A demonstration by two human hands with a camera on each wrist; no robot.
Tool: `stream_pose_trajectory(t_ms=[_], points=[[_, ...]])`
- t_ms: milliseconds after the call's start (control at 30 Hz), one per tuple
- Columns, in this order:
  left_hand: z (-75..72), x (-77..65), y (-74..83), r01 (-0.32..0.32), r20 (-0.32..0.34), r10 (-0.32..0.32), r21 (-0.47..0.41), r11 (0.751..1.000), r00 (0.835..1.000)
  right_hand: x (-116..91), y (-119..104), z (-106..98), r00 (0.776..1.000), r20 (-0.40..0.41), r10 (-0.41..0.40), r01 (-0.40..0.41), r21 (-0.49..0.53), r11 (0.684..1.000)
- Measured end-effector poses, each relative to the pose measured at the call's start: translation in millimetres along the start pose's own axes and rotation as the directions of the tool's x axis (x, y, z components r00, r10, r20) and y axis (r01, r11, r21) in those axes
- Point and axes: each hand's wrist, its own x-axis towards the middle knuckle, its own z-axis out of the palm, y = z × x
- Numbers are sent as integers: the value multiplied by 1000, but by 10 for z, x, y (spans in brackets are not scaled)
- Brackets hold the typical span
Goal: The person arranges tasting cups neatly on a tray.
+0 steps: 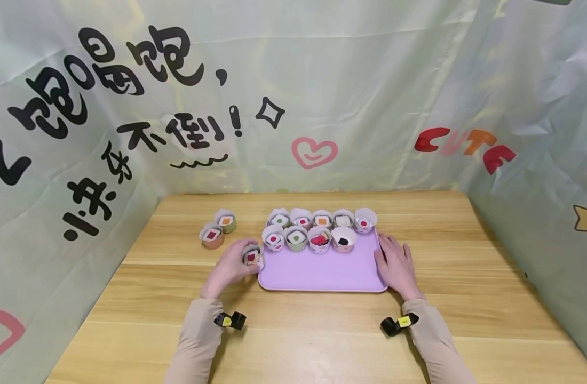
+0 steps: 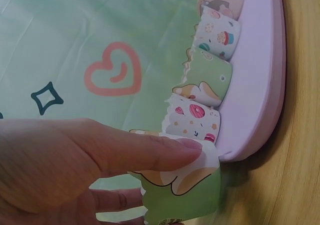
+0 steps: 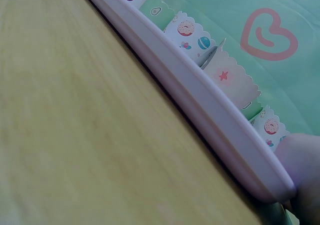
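Observation:
My left hand (image 1: 232, 266) pinches a green paper baking cup (image 2: 192, 195) with a cartoon print, thumb on the near side and fingers behind it. In the head view, small coloured pieces show inside this cup (image 1: 253, 257), which is right at the left edge of the lilac tray (image 1: 317, 274). My right hand (image 1: 396, 266) rests at the tray's right edge, fingers extended and the thumb touching the rim. Two rows of filled paper cups stand along the tray's back half, including a pink-and-white cup (image 1: 344, 239) at the front row's right end.
Left of the tray, an orange cup (image 1: 212, 235) and a green cup (image 1: 225, 220) stand close together on the wooden table (image 1: 293, 341). A printed cloth backdrop (image 1: 370, 106) rises behind the table and along both sides.

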Motion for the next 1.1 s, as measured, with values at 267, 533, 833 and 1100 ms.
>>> stream_pose_trajectory(t_ms=[267,533,833,1100], points=[[-17,5,-41,33,13,-33,-2,999,999,2,-8,3,1000,3,1,-1,3,1000],[-38,15,-59,43,27,-43,4,999,999,8,-5,-2,1000,6,-3,2,5,1000],[-82,31,-72,46,30,-46,-9,999,998,22,-23,-27,1000,11,-2,2,17,1000],[-97,19,-99,46,28,-45,-11,999,999,6,-40,-33,1000,18,4,-5,11,1000]])
